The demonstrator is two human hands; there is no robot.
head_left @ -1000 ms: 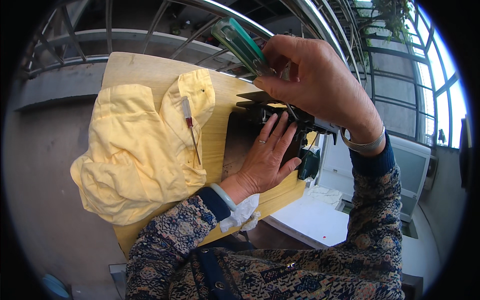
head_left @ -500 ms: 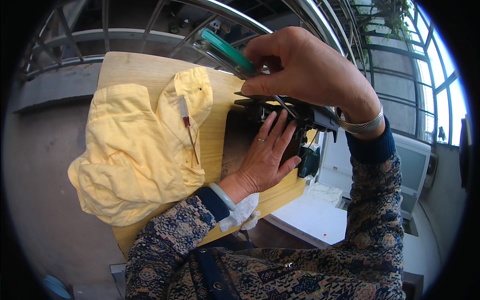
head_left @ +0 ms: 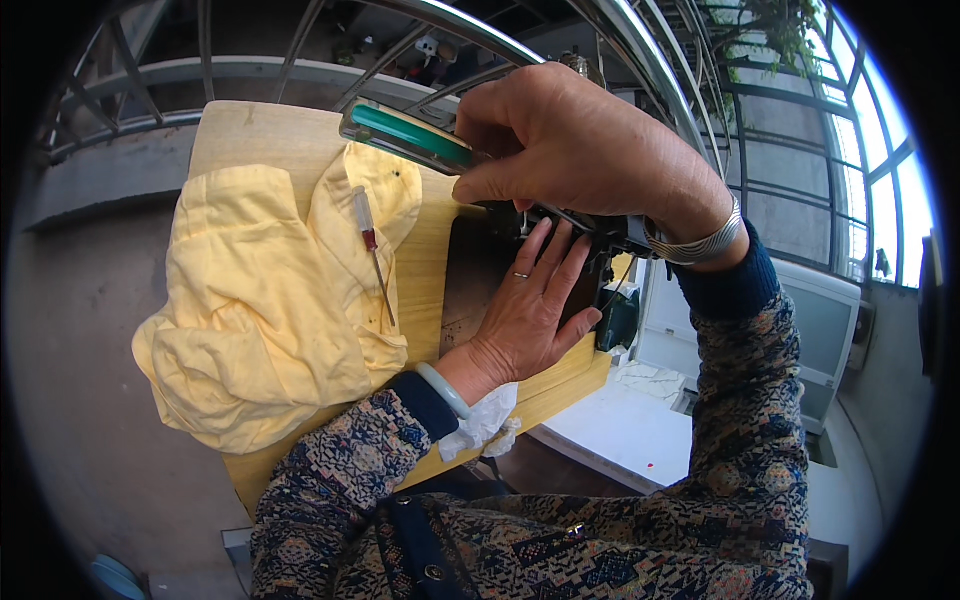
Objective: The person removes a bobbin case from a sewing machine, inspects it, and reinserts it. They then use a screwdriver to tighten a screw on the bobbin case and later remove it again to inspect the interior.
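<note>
My right hand [head_left: 590, 145] is closed around a screwdriver [head_left: 405, 137] with a clear and green handle. Its handle points to the left, and its thin shaft runs under the hand to a black metal mechanism [head_left: 608, 232]. Where the tip meets the mechanism is hard to make out. My left hand [head_left: 525, 300] lies with its fingers stretched out, fingertips against the mechanism, over a dark, worn flat plate [head_left: 468, 290]. A smaller screwdriver [head_left: 370, 240] with a clear and red handle rests on a crumpled yellow cloth [head_left: 255, 310], left of my hands.
All this lies on a wooden tabletop [head_left: 428, 290]. Crumpled white paper [head_left: 480, 420] sits by my left wrist. A dark green container [head_left: 618, 320] stands right of the mechanism. Metal railings [head_left: 470, 25] run along the far side, and a white surface [head_left: 625, 435] lies at the right.
My right hand has moved slightly left and down, and the green-handled screwdriver has turned so its handle swings further left. My left hand has stayed in nearly the same place.
</note>
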